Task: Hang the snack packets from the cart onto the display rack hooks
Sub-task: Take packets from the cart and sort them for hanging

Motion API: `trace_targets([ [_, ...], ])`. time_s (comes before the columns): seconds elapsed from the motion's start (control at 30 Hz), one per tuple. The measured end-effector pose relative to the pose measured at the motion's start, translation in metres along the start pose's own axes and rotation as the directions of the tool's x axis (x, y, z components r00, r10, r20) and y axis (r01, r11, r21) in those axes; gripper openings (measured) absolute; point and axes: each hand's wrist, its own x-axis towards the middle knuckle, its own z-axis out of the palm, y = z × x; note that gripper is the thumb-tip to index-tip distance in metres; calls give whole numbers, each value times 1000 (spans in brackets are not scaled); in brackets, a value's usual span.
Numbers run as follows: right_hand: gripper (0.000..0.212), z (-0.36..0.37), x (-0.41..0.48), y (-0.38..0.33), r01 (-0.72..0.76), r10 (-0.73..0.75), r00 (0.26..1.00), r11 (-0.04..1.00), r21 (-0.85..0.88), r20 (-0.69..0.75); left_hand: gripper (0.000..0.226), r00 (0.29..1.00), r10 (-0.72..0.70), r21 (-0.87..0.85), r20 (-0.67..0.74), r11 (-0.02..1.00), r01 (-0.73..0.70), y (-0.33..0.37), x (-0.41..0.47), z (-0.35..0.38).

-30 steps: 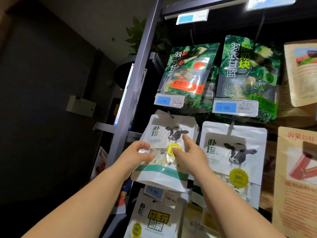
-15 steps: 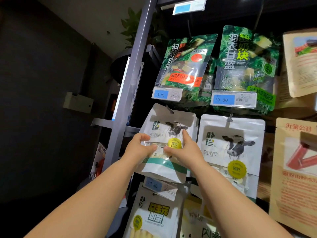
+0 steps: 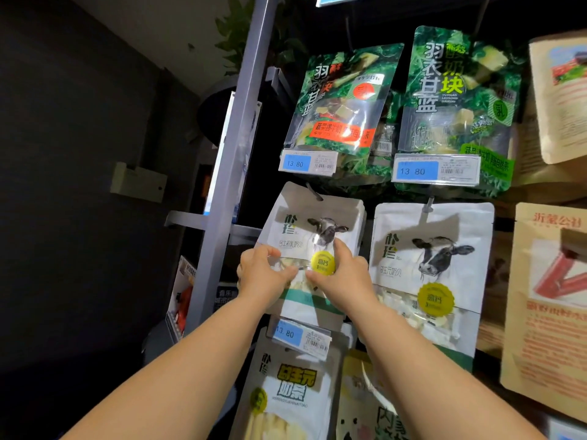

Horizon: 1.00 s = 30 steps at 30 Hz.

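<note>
A white snack packet (image 3: 309,223) with a cow picture and a yellow sticker hangs tilted at the rack's left column, its top edge at a metal hook (image 3: 313,191). My left hand (image 3: 262,277) grips its left side, thumb across the clear window. My right hand (image 3: 344,276) holds its right side, thumb near the yellow sticker and forefinger up along the cow picture. More packets of the same kind sit behind it on the hook. The cart is out of view.
A matching cow packet (image 3: 432,271) hangs to the right. Two green packets (image 3: 346,103) hang above with blue 13.80 price tags (image 3: 306,161). Yellow-lettered packets (image 3: 292,385) hang below, tan pouches (image 3: 549,300) at far right. The grey rack upright (image 3: 235,154) stands left, beside a dark wall.
Both hands and the cow packet have stayed on the hook while my view tilted up slightly. My right thumb has slid closer to the left hand across the packet's window.
</note>
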Motion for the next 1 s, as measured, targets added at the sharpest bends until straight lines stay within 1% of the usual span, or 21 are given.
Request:
trace_targets([
  [0.13, 78, 0, -14, 3, 19, -18, 999, 1000, 20, -43, 31, 996, 69, 118, -62, 991, -61, 5, -21, 2],
  [0.23, 64, -5, -30, 6, 70, -68, 994, 997, 19, -87, 28, 988, 138, 128, -75, 984, -127, 9, -36, 6],
  [0.4, 35, -23, -63, 16, 182, -175, 974, 983, 37, -146, 18, 971, 238, -59, -23, 969, -239, 22, -64, 28],
  [0.47, 23, -33, -76, 25, 178, -159, 968, 980, 85, -195, 16, 969, 246, -135, 2, 960, -244, 25, -77, 40],
  [0.53, 12, -44, -91, 37, 164, -118, 965, 969, 184, -236, 15, 968, 249, -211, 27, 948, -238, 28, -93, 54],
  [0.6, 15, -55, -107, 52, 135, -65, 963, 957, 256, -262, 15, 967, 249, -285, 47, 932, -226, 31, -113, 70],
  [0.7, 19, -75, -140, 82, 56, 29, 962, 953, 298, -271, 14, 968, 235, -366, 85, 911, -189, 35, -152, 97],
  [0.8, 19, -102, -182, 120, -28, 110, 945, 965, 260, -307, 7, 963, 271, -383, 13, 891, -245, 42, -204, 120],
  [0.87, 21, -127, -216, 150, -117, 178, 931, 972, 201, -319, 17, 940, 338, -323, -50, 885, -335, 55, -246, 133],
  [0.9, 19, -140, -235, 165, -159, 207, 923, 973, 169, -325, 21, 930, 365, -319, -39, 877, -358, 61, -269, 143],
  [0.93, 16, -154, -255, 182, -202, 243, 913, 967, 155, -328, 22, 926, 377, -337, 6, 873, -353, 70, -293, 153],
  [1.0, 13, -186, -300, 214, -292, 324, 885, 946, 143, -333, 22, 913, 366, -368, 178, 886, -283, 81, -347, 180],
])
